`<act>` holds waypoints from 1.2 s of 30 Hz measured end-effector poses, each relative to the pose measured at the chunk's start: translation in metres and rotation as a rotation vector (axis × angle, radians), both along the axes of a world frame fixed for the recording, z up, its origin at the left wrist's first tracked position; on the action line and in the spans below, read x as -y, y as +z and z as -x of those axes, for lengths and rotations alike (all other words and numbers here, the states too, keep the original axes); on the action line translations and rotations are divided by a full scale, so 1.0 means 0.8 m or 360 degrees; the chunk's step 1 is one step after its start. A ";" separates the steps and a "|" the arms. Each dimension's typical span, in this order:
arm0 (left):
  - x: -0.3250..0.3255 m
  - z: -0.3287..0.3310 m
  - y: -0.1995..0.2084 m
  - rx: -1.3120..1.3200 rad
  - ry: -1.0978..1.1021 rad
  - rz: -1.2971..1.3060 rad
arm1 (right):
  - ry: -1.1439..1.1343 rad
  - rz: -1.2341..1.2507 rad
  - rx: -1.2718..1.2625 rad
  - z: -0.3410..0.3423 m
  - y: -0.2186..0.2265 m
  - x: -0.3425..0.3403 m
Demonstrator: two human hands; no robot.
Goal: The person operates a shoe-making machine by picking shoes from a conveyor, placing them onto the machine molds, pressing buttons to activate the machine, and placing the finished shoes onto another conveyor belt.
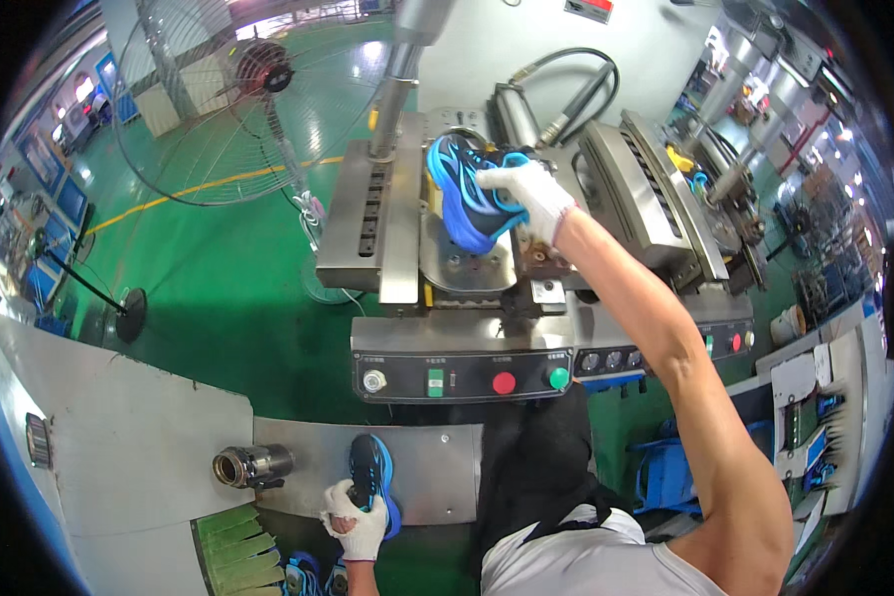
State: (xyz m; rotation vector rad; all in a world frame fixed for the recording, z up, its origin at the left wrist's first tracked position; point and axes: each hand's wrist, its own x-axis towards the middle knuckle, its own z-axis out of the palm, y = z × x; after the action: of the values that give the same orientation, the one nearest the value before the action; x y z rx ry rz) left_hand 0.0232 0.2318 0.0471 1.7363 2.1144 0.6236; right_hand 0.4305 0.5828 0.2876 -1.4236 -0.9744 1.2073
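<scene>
My right hand (534, 197), in a white knit glove, grips a black and blue running shoe (464, 204) by its ankle end. This shoe is tilted over the metal plate (467, 270) of a pressing machine; whether it touches the plate I cannot tell. Lower left, my left hand (360, 524), also gloved, is closed around the heel end of a second black and blue running shoe (370, 465). That shoe lies toe away from me on a steel shelf (432, 492). The left palm and some fingers are hidden.
A control panel (467, 375) with red and green buttons fronts the machine. A metal cylinder (253, 465) lies on the shelf's left side. More shoes (303, 574) sit below, beside green strips (236, 551). A caged fan (265, 68) stands far left; a blue stool (666, 472) is right.
</scene>
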 end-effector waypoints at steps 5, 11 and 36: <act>0.003 -0.001 -0.034 0.0230 -0.0171 -0.0132 | -0.0027 0.0182 0.1076 -0.061 -0.090 -0.160; 0.002 0.010 -0.023 0.0357 -0.0247 0.0005 | -0.0317 0.0167 0.1834 -0.017 -0.141 -0.184; -0.004 -0.003 -0.023 0.0199 -0.0223 -0.0084 | -0.0237 -0.0046 0.2280 0.032 -0.152 -0.166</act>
State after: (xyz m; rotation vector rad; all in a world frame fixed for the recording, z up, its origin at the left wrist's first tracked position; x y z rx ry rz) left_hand 0.0256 0.2353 0.0287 1.8053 1.8900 0.7339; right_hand 0.4046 0.7153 0.1664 -2.2669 -1.7052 -0.1435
